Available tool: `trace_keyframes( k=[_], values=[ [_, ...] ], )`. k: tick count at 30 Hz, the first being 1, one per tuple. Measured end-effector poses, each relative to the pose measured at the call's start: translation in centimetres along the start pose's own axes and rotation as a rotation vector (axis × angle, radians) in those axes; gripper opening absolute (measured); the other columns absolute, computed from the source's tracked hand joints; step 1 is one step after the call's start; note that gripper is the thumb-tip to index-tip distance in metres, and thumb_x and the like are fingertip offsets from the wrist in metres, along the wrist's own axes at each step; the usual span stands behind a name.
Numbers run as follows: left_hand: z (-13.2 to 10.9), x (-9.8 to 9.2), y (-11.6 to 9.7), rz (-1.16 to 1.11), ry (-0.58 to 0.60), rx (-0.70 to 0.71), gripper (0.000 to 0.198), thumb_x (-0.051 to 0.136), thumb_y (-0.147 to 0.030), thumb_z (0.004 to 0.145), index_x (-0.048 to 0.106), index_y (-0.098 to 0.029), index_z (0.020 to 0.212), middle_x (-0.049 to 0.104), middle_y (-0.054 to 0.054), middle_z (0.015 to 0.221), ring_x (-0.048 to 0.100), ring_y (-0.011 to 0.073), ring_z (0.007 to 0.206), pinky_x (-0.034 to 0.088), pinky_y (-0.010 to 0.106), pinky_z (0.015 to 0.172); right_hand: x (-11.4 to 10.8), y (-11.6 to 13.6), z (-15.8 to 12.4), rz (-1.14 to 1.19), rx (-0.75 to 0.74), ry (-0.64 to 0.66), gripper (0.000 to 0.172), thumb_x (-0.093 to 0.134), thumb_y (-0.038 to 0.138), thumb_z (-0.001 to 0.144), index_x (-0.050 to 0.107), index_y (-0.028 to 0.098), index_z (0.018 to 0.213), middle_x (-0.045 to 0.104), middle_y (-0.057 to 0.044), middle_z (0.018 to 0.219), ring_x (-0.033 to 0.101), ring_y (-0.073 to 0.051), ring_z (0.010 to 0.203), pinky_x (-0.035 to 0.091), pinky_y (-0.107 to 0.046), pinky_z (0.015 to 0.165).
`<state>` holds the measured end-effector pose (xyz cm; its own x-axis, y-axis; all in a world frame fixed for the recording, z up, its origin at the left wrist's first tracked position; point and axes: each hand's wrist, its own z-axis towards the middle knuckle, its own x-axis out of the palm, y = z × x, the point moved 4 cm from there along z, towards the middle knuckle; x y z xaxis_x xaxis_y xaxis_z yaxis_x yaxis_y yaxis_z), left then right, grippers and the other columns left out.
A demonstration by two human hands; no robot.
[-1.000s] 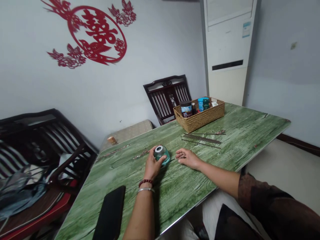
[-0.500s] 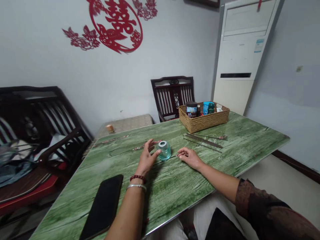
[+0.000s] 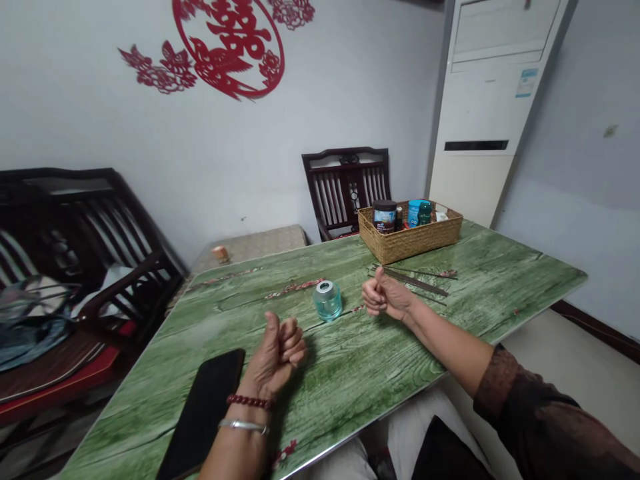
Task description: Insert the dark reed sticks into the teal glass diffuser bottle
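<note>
A small teal glass bottle (image 3: 328,305) with a silver collar stands upright on the green table, apart from both hands. To its left and nearer to me, my left hand (image 3: 280,350) is curled into a fist with the thumb up. My right hand (image 3: 385,297) makes the same shape to the right of the bottle, its fingers curled and thumb raised. Nothing shows in either hand. Several thin dark sticks (image 3: 425,285) lie behind my right hand, which covers part of them.
A wicker basket (image 3: 415,248) holding jars and bottles stands at the back right. A black phone-like slab (image 3: 205,407) lies beside my left forearm. Past the table's far edge, a small orange-brown object (image 3: 220,253) sits on a low surface. Dark wooden chairs (image 3: 345,187) stand behind.
My left hand has left the bottle's side, come back toward me and curled into a thumbs-up. My right hand has risen slightly and closed with its thumb up. The bottle stays in place.
</note>
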<state>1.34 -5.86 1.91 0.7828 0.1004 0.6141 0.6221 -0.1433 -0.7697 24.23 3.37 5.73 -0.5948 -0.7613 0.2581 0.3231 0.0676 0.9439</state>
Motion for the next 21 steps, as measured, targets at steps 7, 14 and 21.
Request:
trace_keyframes(
  k=[7, 14, 21],
  values=[
    [0.1, -0.8, 2.4, 0.177, -0.203, 0.033, 0.085, 0.101, -0.067, 0.034, 0.036, -0.022, 0.063, 0.031, -0.014, 0.050, 0.025, 0.0006, 0.042, 0.026, 0.014, 0.037, -0.3, -1.9, -0.4, 0.010, 0.062, -0.127, 0.083, 0.063, 0.097, 0.072, 0.030, 0.023, 0.051, 0.023, 0.012, 0.041, 0.018, -0.004, 0.037, 0.025, -0.022, 0.042],
    [0.6, 0.2, 2.7, 0.384, -0.349, 0.095, 0.085, 0.096, -0.075, 0.028, 0.039, -0.023, 0.063, 0.029, -0.014, 0.050, 0.025, 0.0022, 0.045, 0.027, 0.015, 0.037, -1.9, -8.7, -0.7, -0.127, 0.186, -0.426, 0.076, 0.078, 0.088, 0.061, 0.033, 0.026, 0.062, 0.022, 0.015, 0.044, 0.016, -0.003, 0.041, 0.019, -0.021, 0.040],
    [1.1, 0.6, 2.7, 0.474, -0.385, 0.085, 0.082, 0.093, -0.078, 0.031, 0.040, -0.024, 0.062, 0.026, -0.015, 0.051, 0.023, 0.0031, 0.046, 0.025, 0.017, 0.038, -2.1, -9.0, -0.4, -0.186, 0.168, -0.494, 0.068, 0.077, 0.082, 0.065, 0.037, 0.026, 0.063, 0.018, 0.015, 0.047, 0.015, -0.004, 0.045, 0.020, -0.022, 0.042]
  ],
)
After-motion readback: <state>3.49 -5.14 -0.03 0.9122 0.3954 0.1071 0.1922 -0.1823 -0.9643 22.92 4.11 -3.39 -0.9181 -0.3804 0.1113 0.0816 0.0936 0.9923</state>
